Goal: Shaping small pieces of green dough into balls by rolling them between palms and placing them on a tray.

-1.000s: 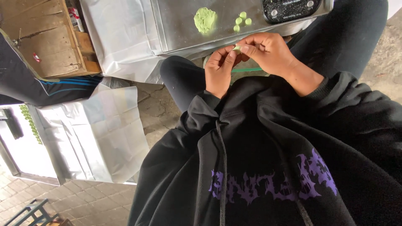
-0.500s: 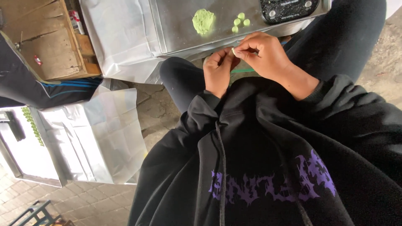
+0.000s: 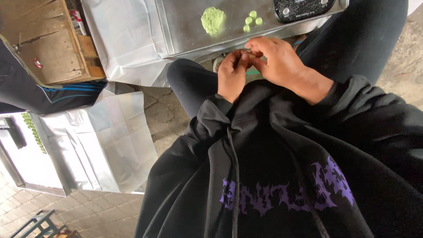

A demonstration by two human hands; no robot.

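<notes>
My left hand [image 3: 232, 74] and my right hand [image 3: 278, 64] meet fingertip to fingertip over my lap, pinching a tiny piece [image 3: 247, 51] between them; the fingers hide most of it. Just beyond them lies a metal tray [image 3: 185, 26] with a green dough lump [image 3: 212, 19] and several small green balls [image 3: 252, 20]. My black hooded top with purple lettering fills the lower view.
A black device [image 3: 304, 7] sits at the tray's far right. White sheeting [image 3: 125, 39] lies under the tray and over a low surface at left [image 3: 97, 145]. A wooden box [image 3: 44, 48] stands at top left, beside another person's dark sleeve [image 3: 39, 94]. Paving stones cover the ground.
Both hands have stayed together over my lap, fingers working the small piece. The green bit seen between the fingertips a second ago is now mostly covered.
</notes>
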